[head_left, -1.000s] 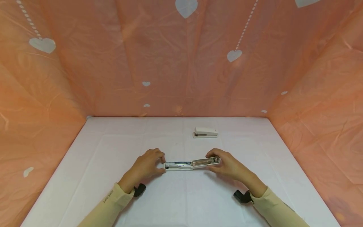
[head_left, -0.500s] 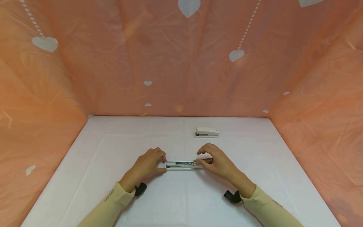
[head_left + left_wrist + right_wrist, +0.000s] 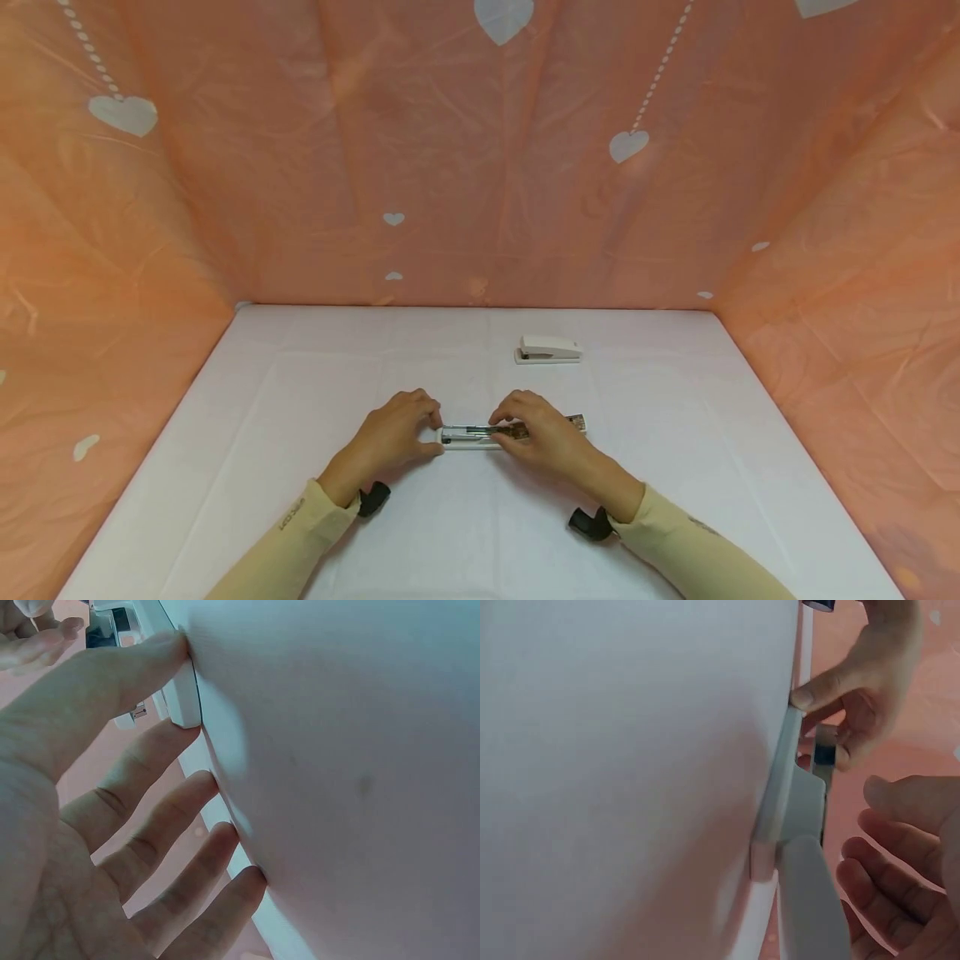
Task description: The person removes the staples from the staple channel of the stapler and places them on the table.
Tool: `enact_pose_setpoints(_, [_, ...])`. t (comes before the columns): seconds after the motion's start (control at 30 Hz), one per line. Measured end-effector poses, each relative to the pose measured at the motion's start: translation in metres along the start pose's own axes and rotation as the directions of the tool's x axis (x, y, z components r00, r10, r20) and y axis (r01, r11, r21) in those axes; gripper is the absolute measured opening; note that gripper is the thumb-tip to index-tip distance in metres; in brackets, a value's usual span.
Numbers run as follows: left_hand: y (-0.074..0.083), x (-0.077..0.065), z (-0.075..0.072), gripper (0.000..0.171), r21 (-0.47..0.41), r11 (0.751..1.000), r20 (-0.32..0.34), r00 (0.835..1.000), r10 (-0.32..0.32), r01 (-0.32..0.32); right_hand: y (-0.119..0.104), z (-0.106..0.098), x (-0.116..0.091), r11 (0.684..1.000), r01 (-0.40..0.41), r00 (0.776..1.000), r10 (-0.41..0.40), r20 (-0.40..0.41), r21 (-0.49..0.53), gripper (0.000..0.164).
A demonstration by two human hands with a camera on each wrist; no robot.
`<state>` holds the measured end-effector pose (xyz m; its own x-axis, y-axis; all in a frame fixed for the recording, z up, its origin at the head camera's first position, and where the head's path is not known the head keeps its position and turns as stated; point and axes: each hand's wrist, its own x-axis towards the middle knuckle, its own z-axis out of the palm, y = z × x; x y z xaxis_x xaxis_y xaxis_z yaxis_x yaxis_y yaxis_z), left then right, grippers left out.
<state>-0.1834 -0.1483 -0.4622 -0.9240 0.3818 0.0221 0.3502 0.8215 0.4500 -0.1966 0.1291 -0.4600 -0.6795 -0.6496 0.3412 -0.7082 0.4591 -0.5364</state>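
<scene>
A white stapler (image 3: 471,444) lies on the white table, its top swung far back and its metal magazine exposed. My left hand (image 3: 384,435) grips the left end of its base between thumb and fingers; in the left wrist view the thumb and index finger hold the base's end (image 3: 182,701) at the table surface. My right hand (image 3: 546,433) is over the middle of the stapler and hides part of it. The right wrist view shows its fingers (image 3: 870,881) loosely bent beside the stapler (image 3: 804,806), with nothing between them.
A second white stapler (image 3: 551,349), closed, stands farther back on the table (image 3: 337,358). Orange sheeting (image 3: 480,183) with pale hearts rises behind the table and along both sides. Black wrist cameras (image 3: 591,524) sit at both cuffs.
My right hand has released the raised top's outer end and moved left over the stapler's middle. The left hand keeps its grip on the base.
</scene>
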Motion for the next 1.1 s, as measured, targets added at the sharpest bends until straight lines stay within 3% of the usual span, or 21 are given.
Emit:
enact_pose_setpoints(0.27, [-0.001,0.0,0.0,0.029,-0.003,1.0,-0.001,1.0,0.012,-0.012,0.001,0.011,0.006,0.997,0.055,0.998,-0.054,0.008,-0.054,0.014])
enact_pose_setpoints(0.57, [-0.002,0.001,0.0,0.028,0.007,1.0,0.0,1.0,0.019,-0.019,-0.004,0.015,0.014,0.995,0.064,0.997,-0.06,0.055,-0.074,0.012])
enact_pose_setpoints(1.1, [-0.001,0.0,-0.001,0.027,0.006,1.0,0.002,1.0,0.016,-0.016,-0.007,0.019,0.018,0.992,0.022,0.993,-0.007,0.114,-0.128,0.016])
